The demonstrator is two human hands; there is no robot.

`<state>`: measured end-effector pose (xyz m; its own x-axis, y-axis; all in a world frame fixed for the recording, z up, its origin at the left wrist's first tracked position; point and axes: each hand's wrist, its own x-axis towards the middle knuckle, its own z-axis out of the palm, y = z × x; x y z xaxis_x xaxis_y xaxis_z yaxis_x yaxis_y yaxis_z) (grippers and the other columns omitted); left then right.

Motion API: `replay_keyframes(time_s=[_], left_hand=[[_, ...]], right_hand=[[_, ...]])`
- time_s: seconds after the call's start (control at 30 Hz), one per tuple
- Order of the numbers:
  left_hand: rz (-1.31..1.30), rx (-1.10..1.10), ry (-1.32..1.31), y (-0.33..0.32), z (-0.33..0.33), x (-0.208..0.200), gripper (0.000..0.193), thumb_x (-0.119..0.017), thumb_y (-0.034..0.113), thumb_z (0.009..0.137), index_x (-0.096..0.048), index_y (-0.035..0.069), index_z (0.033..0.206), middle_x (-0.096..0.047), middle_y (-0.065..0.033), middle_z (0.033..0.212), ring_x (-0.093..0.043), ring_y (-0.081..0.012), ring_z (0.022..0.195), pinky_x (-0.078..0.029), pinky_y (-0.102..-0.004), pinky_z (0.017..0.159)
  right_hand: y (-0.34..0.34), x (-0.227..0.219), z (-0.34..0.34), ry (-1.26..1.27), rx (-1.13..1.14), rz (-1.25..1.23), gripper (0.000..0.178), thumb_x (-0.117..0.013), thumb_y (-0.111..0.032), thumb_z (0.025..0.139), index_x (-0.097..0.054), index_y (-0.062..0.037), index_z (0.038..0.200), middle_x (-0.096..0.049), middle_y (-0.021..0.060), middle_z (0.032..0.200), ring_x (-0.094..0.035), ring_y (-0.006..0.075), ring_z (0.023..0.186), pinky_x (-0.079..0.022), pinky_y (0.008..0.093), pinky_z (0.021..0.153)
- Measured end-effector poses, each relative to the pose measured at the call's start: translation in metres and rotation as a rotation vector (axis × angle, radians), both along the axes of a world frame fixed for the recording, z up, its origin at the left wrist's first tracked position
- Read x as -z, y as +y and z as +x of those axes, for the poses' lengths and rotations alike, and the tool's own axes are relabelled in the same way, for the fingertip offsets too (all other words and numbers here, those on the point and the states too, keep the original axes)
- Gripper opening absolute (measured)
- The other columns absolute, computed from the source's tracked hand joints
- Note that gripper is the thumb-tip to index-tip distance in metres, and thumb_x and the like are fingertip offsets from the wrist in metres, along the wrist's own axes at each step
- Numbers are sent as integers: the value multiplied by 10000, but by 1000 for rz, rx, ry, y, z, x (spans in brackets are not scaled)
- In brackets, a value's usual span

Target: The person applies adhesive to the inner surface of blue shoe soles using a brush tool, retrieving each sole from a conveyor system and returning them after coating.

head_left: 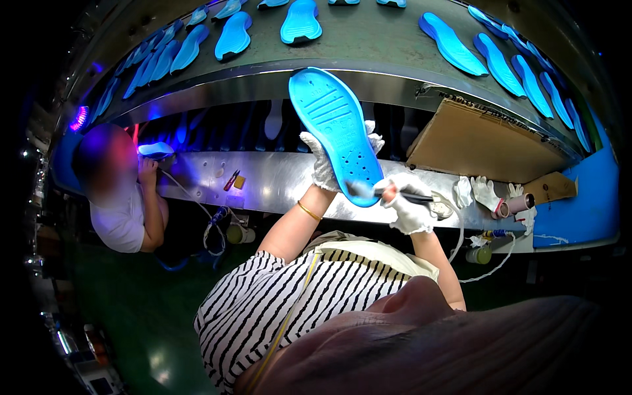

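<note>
A bright blue shoe sole (329,122) with grooves and small holes is held up above the metal ledge. My left hand (322,161), in a white glove, grips it from behind, with fingers showing along both edges. My right hand (409,209), gloved with a bare fingertip showing, is closed around a slim tool (416,197) with a black handle. The tool's greyish tip is blurred and lies over the sole's near end; whether it touches the sole I cannot tell.
Several blue soles (301,23) lie on the green belt (368,36) beyond. At right are a cardboard box (487,141), white gloves (486,192), a roll (522,203) and hoses. A red-handled tool (231,180) rests on the metal ledge (276,174). A co-worker (122,191) sits left, holding a sole.
</note>
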<state>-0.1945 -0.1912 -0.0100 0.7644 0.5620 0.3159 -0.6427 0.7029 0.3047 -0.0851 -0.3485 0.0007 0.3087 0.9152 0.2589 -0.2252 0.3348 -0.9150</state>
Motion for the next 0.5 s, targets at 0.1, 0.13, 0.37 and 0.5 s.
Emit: replay_keyframes(time_s=[0.1, 0.13, 0.37, 0.5], left_hand=[[-35, -99, 47, -2, 2, -12, 1241, -472, 899, 513, -349, -7, 1354, -536, -162, 1232, -565, -313, 1084, -404, -476, 1033], [20, -86, 41, 4, 5, -15, 1228, -479, 893, 516, -356, 2, 1351, -536, -165, 1232, -567, -317, 1083, -414, -477, 1024], [225, 20, 66, 19, 6, -25, 1190, -526, 850, 536, -356, 8, 1360, -527, -202, 1249, -582, -341, 1086, -472, -483, 968], [403, 24, 206, 25, 8, -26, 1182, -553, 838, 541, -366, -1, 1352, -530, -220, 1242, -600, -319, 1071, -550, -426, 869]], right_hand=[[2, 3, -1, -182, 266, 22, 60, -684, -17, 796, -626, -32, 789, -644, 66, 842, -595, 121, 731, -475, 258, 656], [3, 1, -2, -256, 237, 27, 58, -680, -17, 794, -626, -33, 779, -635, 59, 831, -590, 120, 731, -469, 258, 650], [7, 3, 9, 354, -38, -28, 159, -676, -16, 816, -588, -40, 946, -640, 71, 899, -613, 121, 756, -511, 248, 668], [9, 1, 17, -245, 70, -50, 149, -682, 36, 761, -585, -26, 856, -636, 84, 924, -615, 120, 794, -518, 258, 705]])
